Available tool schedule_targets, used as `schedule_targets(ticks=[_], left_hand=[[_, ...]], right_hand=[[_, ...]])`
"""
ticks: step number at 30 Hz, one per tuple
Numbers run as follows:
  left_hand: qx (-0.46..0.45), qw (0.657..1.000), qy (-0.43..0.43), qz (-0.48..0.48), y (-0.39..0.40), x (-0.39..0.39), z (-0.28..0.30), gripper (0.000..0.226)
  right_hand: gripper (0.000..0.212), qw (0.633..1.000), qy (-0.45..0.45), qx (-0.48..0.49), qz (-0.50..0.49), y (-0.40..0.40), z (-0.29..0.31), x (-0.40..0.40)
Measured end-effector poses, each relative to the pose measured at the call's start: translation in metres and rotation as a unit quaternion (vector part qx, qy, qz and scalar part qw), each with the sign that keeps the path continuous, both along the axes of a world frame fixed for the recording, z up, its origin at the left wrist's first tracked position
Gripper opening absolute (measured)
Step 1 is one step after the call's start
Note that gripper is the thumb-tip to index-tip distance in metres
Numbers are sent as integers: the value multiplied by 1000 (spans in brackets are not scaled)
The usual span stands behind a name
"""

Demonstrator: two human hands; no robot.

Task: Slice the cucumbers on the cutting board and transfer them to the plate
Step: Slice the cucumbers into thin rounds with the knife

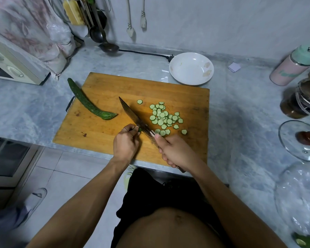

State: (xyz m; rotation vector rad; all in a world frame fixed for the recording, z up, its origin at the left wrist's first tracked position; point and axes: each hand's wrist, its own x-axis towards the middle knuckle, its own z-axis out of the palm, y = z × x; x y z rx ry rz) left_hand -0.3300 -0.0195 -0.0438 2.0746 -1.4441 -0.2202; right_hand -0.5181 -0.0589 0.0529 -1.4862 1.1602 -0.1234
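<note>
- Curled round the handle, the right hand [175, 151] grips the knife [134, 119], blade angled toward 11 o'clock on the cutting board [100, 133].
- Left hand [126, 140] pinches a small green cucumber stub [140, 129] against the blade.
- Slices [164, 118] lie piled at 3 o'clock of the blade.
- Whole cucumber [87, 102] lies at 9 o'clock.
- White plate [191, 68] sits off the board at 1 o'clock.
</note>
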Motion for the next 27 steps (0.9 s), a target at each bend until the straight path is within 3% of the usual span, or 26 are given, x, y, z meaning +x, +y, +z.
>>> schedule_targets(ticks=[4, 9, 27], left_hand=[[-4, 1000, -6, -1, 0, -1, 0, 20], [-6, 1000, -3, 14, 1, -2, -1, 20], [4, 997, 15, 71, 7, -9, 11, 19]], right_hand=[[67, 996, 28, -81, 1, 4, -16, 17], [63, 990, 49, -129, 6, 9, -30, 22], [72, 997, 36, -72, -21, 6, -27, -2]])
